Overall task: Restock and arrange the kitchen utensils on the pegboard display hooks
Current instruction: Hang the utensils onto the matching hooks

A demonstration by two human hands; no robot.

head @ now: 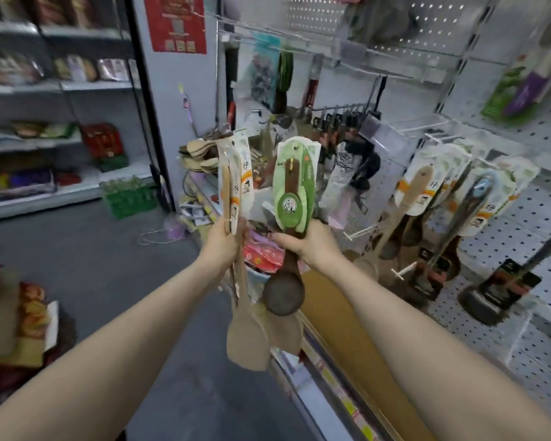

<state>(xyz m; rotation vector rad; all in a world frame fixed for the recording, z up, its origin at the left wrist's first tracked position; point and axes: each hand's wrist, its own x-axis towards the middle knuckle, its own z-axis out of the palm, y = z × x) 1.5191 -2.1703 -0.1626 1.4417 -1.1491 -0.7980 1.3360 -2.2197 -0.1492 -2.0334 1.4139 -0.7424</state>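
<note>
- Head view: the left hand [225,240] is closed around a bunch of pale wooden spatulas [244,338], gripping their handles; the flat blades hang below the fist, and white printed card sleeves [236,173] stand above it.
- Right hand [306,241] grips the handle of a dark brown wooden spoon [282,296]; its round bowl hangs down, and a green oval card [295,183] covers the upper handle.
- Both hands are held side by side, near each other, in front of the white pegboard [522,249] that fills the right of the scene.
- On the pegboard to the right, more pale wooden spatulas in white sleeves [427,186] hang from hooks, with dark utensils [490,297] beyond them.
- A green crate [129,198] sits on the floor at far left under the shelves [45,87]; its contents are too blurred to tell.
</note>
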